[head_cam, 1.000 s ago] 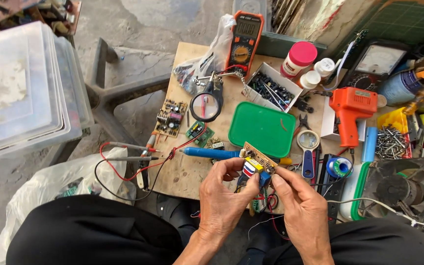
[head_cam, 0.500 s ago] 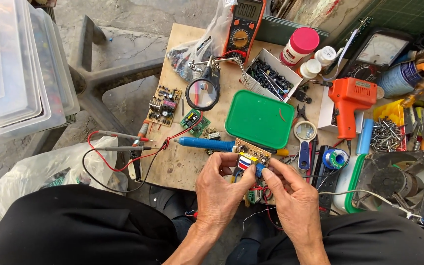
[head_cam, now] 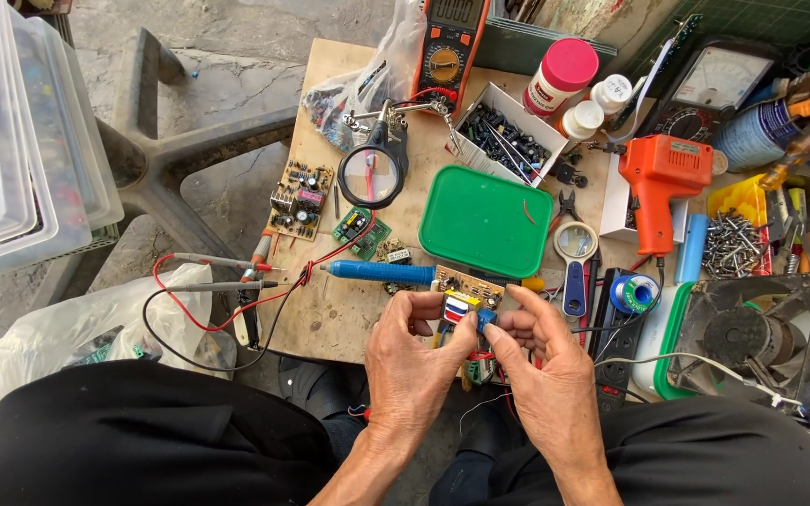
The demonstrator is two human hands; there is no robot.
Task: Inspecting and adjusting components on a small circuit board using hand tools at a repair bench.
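My left hand (head_cam: 416,361) and my right hand (head_cam: 546,365) together hold a small tan circuit board (head_cam: 469,281) with a blue, white and red part (head_cam: 459,306) on it, just off the near edge of the wooden worktop (head_cam: 330,319). Fingers of both hands pinch the board from either side; coloured wires hang below it. A blue desoldering pump (head_cam: 377,273) lies just left of the board. A green plastic lid (head_cam: 486,221) sits right behind it.
An orange soldering gun (head_cam: 656,180), a magnifier on a helping-hand stand (head_cam: 371,174), an orange multimeter (head_cam: 450,47), a box of small parts (head_cam: 506,139), two loose circuit boards (head_cam: 298,199), red and black probe leads (head_cam: 208,281), a solder spool (head_cam: 632,292) and a fan (head_cam: 761,345) crowd the worktop. Plastic bins (head_cam: 11,150) stand left.
The view has shifted down and closer. My hands keep hold of the board and have turned it slightly, with the right fingers now on its blue end.
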